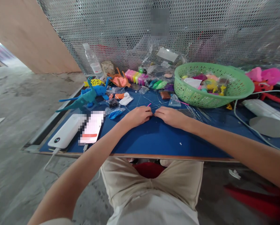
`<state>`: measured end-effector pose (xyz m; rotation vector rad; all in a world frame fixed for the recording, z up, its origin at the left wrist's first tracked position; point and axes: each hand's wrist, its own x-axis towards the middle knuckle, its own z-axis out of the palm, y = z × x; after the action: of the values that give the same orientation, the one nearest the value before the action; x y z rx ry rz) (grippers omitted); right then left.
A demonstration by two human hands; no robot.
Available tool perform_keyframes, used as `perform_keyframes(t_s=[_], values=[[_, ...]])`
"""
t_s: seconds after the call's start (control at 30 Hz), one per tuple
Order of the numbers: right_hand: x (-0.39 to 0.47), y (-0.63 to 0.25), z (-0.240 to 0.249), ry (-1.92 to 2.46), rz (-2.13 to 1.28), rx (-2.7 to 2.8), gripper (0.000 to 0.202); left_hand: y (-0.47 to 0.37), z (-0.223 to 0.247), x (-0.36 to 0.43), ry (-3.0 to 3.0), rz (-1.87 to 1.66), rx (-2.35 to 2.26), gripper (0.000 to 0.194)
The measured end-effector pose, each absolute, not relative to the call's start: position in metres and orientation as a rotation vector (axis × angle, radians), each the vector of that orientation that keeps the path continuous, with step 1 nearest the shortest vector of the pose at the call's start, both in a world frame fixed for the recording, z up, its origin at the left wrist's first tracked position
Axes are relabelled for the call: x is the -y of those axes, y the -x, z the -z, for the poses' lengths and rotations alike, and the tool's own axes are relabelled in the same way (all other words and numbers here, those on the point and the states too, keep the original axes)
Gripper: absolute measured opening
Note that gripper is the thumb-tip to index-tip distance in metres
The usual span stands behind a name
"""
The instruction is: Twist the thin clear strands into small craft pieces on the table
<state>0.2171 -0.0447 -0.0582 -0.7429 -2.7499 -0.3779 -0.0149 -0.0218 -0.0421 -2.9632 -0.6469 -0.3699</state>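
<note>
My left hand (140, 116) rests over the blue tabletop with its fingers curled together. A small pink stick-like piece (149, 104) shows just above its fingertips; whether it is gripped or lies behind them I cannot tell. Facing it across a narrow gap is my right hand (169, 116), fingers bent and pressed together. What either hand pinches is hidden by the fingers. Thin wires (143, 99) lie on the table behind the hands. Beyond my right hand are a small clear bag (174, 100) and a brown packet (165, 95).
A green perforated basket (201, 98) holds colourful packets. Teal (81, 99) and blue (99, 90) long-necked figures stand at left, near a white power bank (66, 131) and phone (93, 126). A bottle (93, 61) stands by the mesh panel (121, 25). A cable (245, 123) crosses at right.
</note>
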Motion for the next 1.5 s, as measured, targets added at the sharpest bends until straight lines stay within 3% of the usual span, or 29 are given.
perform_keyframes(t_s=[0.17,0.4,0.63,0.9,1.5], values=[[0.041,-0.216,0.048,0.668,0.406,2.865,0.033,0.015,0.041,0.021,2.982,0.365,0.613,0.014],[0.023,-0.22,0.046,0.719,0.085,2.739,0.024,0.015,0.046,0.02,2.982,0.571,0.79,0.018],[0.044,-0.211,0.02,1.004,0.014,2.293,0.021,0.02,0.01,0.028,2.823,1.16,0.857,0.015],[0.062,-0.216,-0.003,0.999,0.431,2.17,0.019,0.01,-0.035,0.029,3.009,1.262,0.977,0.01],[0.084,-0.217,-0.001,0.754,0.633,2.119,0.014,-0.005,-0.01,0.046,2.757,1.456,0.586,0.013]])
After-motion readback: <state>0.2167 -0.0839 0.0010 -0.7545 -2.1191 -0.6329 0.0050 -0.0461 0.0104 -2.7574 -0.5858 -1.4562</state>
